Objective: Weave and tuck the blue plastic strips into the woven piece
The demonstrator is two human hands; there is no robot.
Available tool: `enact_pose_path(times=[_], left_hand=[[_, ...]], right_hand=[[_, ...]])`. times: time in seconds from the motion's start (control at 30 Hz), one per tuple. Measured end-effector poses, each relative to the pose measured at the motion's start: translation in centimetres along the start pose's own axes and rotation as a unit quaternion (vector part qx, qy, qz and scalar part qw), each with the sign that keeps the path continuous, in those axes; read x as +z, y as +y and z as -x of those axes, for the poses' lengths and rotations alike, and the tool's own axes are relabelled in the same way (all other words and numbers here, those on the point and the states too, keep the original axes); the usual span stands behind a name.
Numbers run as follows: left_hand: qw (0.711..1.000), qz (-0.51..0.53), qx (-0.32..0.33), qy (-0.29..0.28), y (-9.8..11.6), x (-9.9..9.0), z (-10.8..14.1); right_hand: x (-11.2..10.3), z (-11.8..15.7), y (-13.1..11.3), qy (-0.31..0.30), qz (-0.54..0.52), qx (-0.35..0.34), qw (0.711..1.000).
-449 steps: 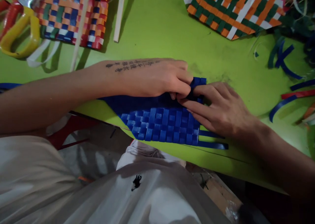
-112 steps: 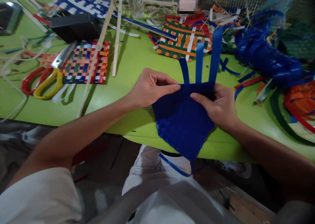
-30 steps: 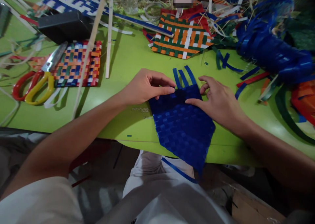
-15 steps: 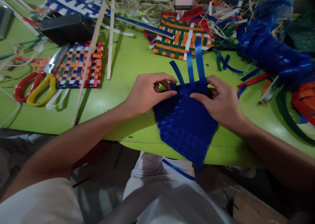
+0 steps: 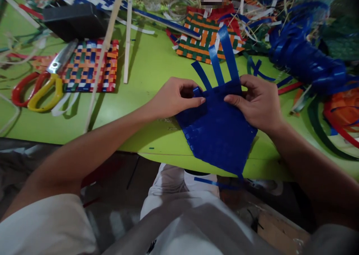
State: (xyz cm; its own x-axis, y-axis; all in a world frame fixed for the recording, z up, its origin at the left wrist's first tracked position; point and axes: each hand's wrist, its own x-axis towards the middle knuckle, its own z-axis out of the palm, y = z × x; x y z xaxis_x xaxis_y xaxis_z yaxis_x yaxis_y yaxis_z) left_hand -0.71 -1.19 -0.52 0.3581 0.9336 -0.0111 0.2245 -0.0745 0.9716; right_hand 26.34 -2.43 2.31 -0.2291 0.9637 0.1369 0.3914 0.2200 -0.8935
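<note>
A blue woven mat of flat plastic strips [image 5: 221, 131] is held up between my hands over the near edge of the green table. Several loose strip ends [image 5: 215, 66] stick up from its top edge. My left hand [image 5: 182, 96] pinches the mat's upper left corner with thumb and fingers, beside a short curled strip end [image 5: 197, 91]. On the upper right side, my right hand [image 5: 259, 101] grips the mat, thumb on the near face and fingers behind it. From the lower corner, one blue strip [image 5: 207, 181] trails off over my lap.
Scissors [image 5: 45, 79] with red and yellow handles lie left, beside an orange checked woven mat [image 5: 89, 66] and a black box [image 5: 74, 21]. Thin wooden sticks [image 5: 127, 38] lie across the table. Behind is an orange-green woven mat [image 5: 196, 42]; a bundle of blue strips [image 5: 305, 60] sits right.
The blue mat and my right hand have shifted slightly right, and the mat has tilted so its woven face looks darker. The loose strip ends lean more to the left.
</note>
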Motion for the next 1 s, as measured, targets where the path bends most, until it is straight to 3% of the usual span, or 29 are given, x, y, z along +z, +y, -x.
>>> enact_pose_path(times=[0.23, 0.4, 0.5, 1.0], left_hand=[[0.998, -0.032, 0.048, -0.032, -0.4, 0.2, -0.1], [0.991, -0.078, 0.103, 0.026, 0.0, 0.5, 0.3], [0.987, -0.088, 0.128, 0.042, 0.3, 0.7, 0.5], [0.983, -0.108, 0.136, 0.061, 0.2, 0.8, 0.8]], right_hand=[[0.0, -0.3, 1.3, -0.004, -0.004, -0.075, 0.997], [-0.2, -0.6, 1.8, 0.009, 0.002, -0.116, 0.993], [-0.3, -0.4, 1.7, 0.003, -0.004, -0.109, 0.994], [0.0, -0.4, 1.8, 0.023, -0.037, -0.104, 0.994]])
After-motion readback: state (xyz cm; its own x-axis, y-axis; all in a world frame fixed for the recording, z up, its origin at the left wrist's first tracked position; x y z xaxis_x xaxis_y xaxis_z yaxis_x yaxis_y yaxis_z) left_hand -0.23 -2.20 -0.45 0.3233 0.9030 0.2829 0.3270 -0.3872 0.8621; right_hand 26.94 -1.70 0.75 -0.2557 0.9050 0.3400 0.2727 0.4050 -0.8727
